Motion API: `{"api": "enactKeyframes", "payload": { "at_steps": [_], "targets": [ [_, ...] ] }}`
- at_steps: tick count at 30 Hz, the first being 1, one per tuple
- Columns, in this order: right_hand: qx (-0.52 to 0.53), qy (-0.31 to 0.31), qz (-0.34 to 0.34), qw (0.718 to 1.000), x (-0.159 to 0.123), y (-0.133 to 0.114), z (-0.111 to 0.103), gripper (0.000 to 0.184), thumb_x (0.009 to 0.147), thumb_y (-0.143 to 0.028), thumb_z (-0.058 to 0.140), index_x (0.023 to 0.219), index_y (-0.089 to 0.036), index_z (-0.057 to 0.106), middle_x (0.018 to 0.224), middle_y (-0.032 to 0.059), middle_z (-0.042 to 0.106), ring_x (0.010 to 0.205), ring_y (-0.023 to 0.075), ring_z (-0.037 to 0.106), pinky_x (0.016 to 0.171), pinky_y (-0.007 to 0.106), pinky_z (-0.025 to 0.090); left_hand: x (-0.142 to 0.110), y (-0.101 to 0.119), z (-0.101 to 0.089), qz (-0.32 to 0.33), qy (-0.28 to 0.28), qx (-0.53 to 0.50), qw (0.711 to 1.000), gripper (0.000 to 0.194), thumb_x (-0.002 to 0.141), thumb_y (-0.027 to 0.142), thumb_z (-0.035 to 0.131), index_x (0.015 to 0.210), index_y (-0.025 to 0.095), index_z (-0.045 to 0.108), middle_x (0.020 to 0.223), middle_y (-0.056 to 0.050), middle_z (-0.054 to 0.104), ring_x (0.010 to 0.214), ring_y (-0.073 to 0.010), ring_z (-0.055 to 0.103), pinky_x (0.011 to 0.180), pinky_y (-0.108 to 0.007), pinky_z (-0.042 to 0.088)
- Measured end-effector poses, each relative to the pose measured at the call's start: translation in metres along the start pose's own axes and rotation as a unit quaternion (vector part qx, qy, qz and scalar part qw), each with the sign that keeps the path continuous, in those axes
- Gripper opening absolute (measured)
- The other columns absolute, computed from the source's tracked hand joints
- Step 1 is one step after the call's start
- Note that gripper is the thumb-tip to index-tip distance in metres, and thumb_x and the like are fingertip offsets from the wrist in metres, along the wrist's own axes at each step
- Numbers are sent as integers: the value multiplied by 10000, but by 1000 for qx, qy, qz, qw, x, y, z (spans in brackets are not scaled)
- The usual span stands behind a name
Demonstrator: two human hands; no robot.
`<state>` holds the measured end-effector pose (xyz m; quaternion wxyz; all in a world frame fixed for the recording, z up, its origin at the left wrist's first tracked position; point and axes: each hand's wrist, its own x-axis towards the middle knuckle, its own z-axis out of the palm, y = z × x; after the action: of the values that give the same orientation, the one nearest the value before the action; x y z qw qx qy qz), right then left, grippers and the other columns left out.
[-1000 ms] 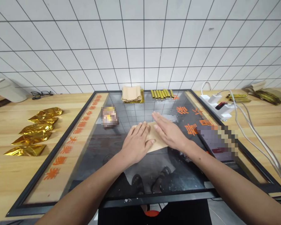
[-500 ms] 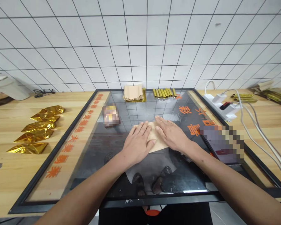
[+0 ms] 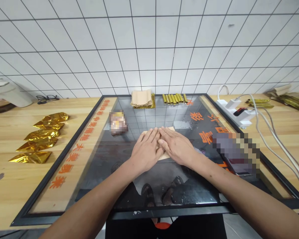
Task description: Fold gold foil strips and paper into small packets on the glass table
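Glass (image 3: 102,172) lies flat on the wooden tabletop (image 3: 5,199), with a black frame (image 3: 189,211) all around it. Near the middle, the left hand (image 3: 146,149) and the right hand (image 3: 176,146) are open and flat, palms down, on a piece of brown paper (image 3: 165,156). The fingers of each are close together, and the two touch over the paper. The paper is on the glass, and only bits of it peek out. The hands seem to press from both sides so the paper stays flat and does not slip. The hard, smooth glass looks like a good place to press on.

To the right is a dark, flat thing (image 3: 226,149), too blurry to name, maybe put there to be out of the way. On the left, shiny gold packets (image 3: 32,157) sit in a line off the glass, perhaps to keep them apart and not get squashed. A small blurred thing (image 3: 118,122) is on the glass, a bit past the left hand. White cords (image 3: 284,154) run to a power strip (image 3: 220,103) on the right.

At the far edge, a pile of brown sheets (image 3: 141,97) sits beside a row of gold rolls (image 3: 174,98), likely to be easy to reach. Behind is a white tiled wall (image 3: 139,33).
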<state>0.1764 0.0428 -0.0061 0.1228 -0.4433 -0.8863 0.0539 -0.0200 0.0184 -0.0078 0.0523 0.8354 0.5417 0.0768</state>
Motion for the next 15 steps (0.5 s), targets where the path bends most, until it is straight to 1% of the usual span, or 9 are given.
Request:
{"api": "enactKeyframes", "payload": {
  "at_steps": [3,5,8,11,15],
  "targets": [
    [-22,-1,16,1000,0,3,-2,686,1152,-462,242,1624,-34,495,1709,204,437,1615,272,396,1352,462,273,0,-2,-3,-17,-9,12,1000,684,1138,519,276,1694,137,388,1795,-103,276,1677,-300,267,1361,-551,235],
    [-34,-1,34,999,0,7,-2,693,1149,-465,251,1627,-23,488,1718,218,409,1620,287,385,1345,473,286,0,-3,-4,-25,-9,17,999,675,1139,508,279,1683,129,409,1793,-106,282,1671,-304,281,1360,-546,245],
    [-48,-8,52,997,-1,11,-1,689,1149,-473,248,1648,-51,466,1735,196,384,1626,292,373,1331,489,309,0,-3,-5,-27,6,28,999,634,1133,460,314,1665,138,437,1783,-120,322,1653,-307,327,1352,-527,265],
    [-62,-20,57,996,-1,14,-3,672,1152,-464,230,1661,-85,452,1744,172,375,1625,291,375,1331,521,287,-2,-1,-7,-22,13,43,999,593,1130,414,307,1635,151,473,1767,-130,367,1624,-316,384,1328,-534,301],
    [-77,-26,82,993,0,21,-11,664,1153,-449,216,1638,-84,485,1727,176,412,1622,310,380,1321,576,282,-6,5,-11,-17,12,56,998,561,1129,382,304,1586,150,530,1744,-147,411,1576,-334,450,1286,-558,355]
  ]
}}
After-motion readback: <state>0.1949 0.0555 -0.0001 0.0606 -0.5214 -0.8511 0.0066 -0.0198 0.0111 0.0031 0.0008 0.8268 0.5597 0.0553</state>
